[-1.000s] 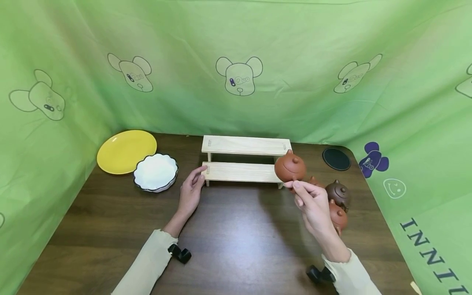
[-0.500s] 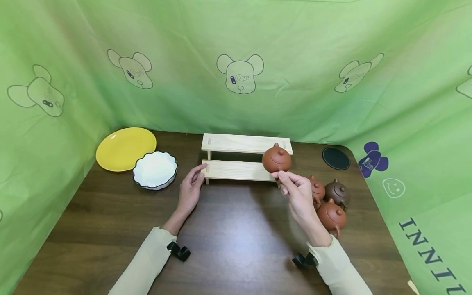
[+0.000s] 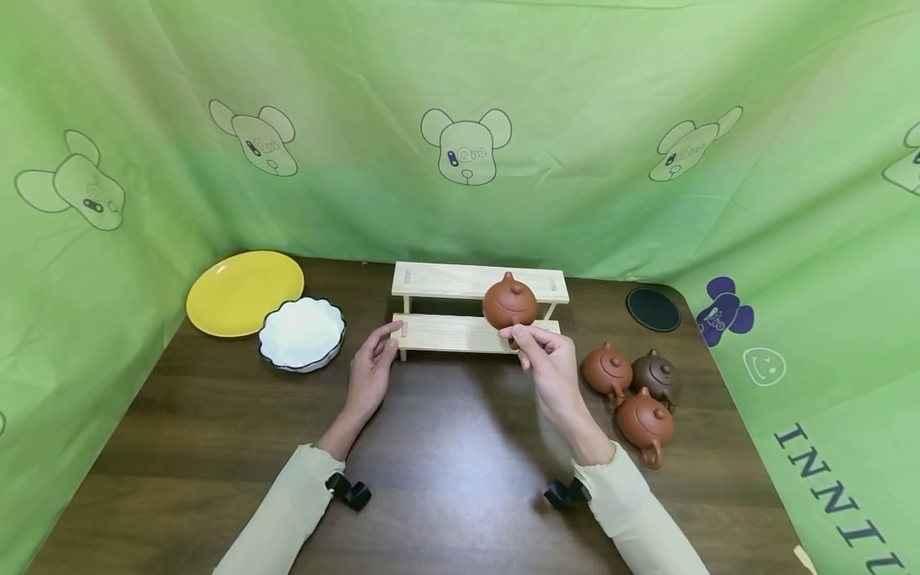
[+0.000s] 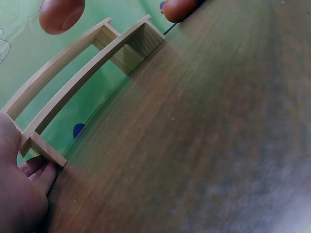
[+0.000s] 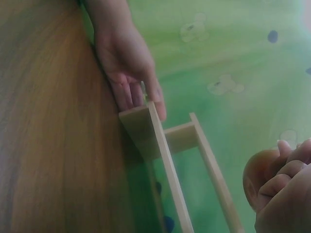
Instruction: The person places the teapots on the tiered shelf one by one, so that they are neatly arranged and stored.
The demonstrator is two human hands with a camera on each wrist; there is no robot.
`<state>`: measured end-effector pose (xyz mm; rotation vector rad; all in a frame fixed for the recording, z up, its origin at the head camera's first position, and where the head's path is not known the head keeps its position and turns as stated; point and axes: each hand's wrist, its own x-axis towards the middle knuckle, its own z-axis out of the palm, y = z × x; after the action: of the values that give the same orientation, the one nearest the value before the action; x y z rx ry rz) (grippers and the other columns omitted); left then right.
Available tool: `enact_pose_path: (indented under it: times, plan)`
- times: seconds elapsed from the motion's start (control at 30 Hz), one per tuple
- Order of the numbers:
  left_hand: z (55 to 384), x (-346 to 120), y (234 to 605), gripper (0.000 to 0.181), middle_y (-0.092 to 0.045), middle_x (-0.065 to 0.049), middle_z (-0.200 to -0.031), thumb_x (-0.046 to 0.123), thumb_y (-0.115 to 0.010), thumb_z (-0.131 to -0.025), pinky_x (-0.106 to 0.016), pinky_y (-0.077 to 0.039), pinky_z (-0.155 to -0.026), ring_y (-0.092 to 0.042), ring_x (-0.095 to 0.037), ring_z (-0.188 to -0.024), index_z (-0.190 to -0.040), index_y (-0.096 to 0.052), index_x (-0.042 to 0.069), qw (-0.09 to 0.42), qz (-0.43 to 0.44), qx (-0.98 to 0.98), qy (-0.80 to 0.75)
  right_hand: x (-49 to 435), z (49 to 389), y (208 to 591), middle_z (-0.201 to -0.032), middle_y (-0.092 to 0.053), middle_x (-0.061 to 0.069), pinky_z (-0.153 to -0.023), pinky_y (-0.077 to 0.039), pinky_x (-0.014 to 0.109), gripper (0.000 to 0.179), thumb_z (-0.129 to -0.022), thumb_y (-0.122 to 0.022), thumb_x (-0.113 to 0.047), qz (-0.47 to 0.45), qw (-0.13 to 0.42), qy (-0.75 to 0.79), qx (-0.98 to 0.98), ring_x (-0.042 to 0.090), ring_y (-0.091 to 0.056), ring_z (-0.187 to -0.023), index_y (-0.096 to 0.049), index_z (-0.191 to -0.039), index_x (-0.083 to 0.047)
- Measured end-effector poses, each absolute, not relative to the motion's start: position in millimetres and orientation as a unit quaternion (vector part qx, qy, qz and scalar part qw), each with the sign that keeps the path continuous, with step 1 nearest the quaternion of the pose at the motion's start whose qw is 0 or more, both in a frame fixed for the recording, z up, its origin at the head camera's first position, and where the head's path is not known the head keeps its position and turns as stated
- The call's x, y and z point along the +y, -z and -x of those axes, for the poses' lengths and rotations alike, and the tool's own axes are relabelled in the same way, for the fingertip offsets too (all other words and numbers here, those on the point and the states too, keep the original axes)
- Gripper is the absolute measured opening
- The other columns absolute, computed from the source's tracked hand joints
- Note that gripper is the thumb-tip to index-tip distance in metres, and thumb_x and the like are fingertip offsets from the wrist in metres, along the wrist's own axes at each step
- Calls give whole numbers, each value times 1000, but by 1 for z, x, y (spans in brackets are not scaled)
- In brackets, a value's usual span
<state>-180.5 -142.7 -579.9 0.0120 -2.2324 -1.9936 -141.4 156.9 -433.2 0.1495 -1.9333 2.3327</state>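
My right hand point(image 3: 552, 367) pinches a reddish-brown clay teapot point(image 3: 509, 301) near its handle, thumb and index finger together. The teapot, lid up, overlaps the right part of the two-tier wooden shelf point(image 3: 449, 331) in the head view. In the left wrist view the teapot point(image 4: 60, 14) hangs above the shelf boards, apart from them. My left hand point(image 3: 370, 374) touches the left end of the lower tier. Its index finger lies over the board's end, and other fingers point(image 4: 44, 178) rest by the front leg. The curled right fingers hide part of the teapot in the right wrist view.
Two more reddish teapots point(image 3: 644, 421) and a dark brown teapot point(image 3: 655, 375) stand grouped at the right. Behind them lies a black round coaster point(image 3: 652, 310). A yellow plate point(image 3: 230, 295) and a scalloped white bowl point(image 3: 302, 334) are at the left. Green cloth point(image 3: 575, 208) encloses the table.
My right hand has carried the teapot leftward, from beyond the shelf's right end to over its right part. The teapots on the right are now less covered. The left hand has stayed put.
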Motion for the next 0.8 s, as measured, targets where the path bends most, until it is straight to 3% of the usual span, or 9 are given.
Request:
enact_pose_path:
  times: [0.13, 0.4, 0.63, 0.8]
  plan:
    - [180, -142, 579, 32, -76, 1, -140, 28, -65, -115, -20, -54, -100, -71, -15, -129, -144, -72, 38, 69, -8, -739, 670, 149, 148, 433, -66, -54, -10, -51, -16, 23, 30, -109, -67, -5, -46, 49, -770, -635, 0, -38, -56, -86, -91, -18]
    - [176, -139, 570, 33, -74, -1, -145, 22, -63, -115, -20, -56, -99, -70, -18, -132, -146, -73, 29, 91, 4, -754, 650, 131, 160, 430, -70, -56, -8, -50, -17, 19, 25, -109, -70, -7, -39, 32, -784, -619, 1, -36, -57, -87, -92, -15]
    - [181, -142, 581, 32, -72, 3, -147, 29, -65, -115, -20, -54, -103, -68, -15, -135, -145, -72, 36, 68, -4, -738, 672, 113, 168, 436, -70, -58, -7, -49, -19, 17, 24, -109, -71, -8, -42, 26, -790, -611, 1, -39, -58, -87, -92, -15]
    - [181, -142, 582, 32, -73, 1, -146, 29, -66, -114, -20, -54, -102, -69, -17, -134, -146, -72, 35, 75, -1, -738, 671, 101, 173, 438, -74, -65, -4, -49, -21, 16, 20, -109, -72, -10, -53, 26, -788, -613, 1, -42, -59, -86, -97, -2]
